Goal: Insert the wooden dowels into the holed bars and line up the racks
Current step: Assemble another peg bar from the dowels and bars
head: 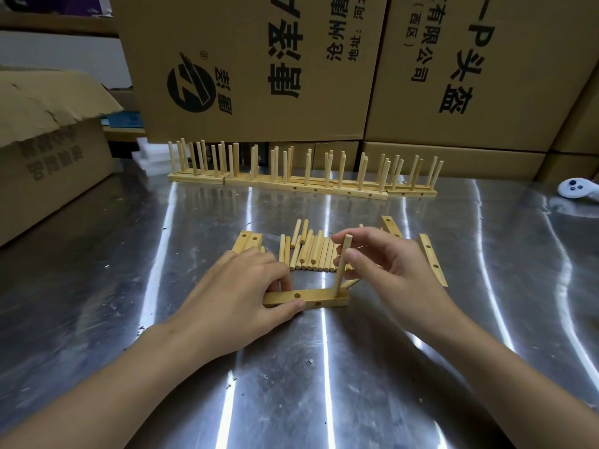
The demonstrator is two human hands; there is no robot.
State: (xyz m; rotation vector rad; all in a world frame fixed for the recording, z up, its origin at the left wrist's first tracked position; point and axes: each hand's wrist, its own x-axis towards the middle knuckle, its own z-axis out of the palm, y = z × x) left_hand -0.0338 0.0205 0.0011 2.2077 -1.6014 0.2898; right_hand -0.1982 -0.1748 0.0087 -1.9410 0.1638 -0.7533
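A short holed wooden bar lies flat on the metal table in front of me. My left hand grips its left end. One wooden dowel stands upright in the hole at the bar's right end, pinched by my right hand. An empty hole shows on the bar's top near the left. Behind it lies a pile of loose dowels. A row of finished racks with upright dowels stands along the back of the table.
Loose holed bars lie at the left and right of the dowel pile, another behind my right hand. Large cardboard boxes wall off the back; an open box sits left. A white controller rests far right.
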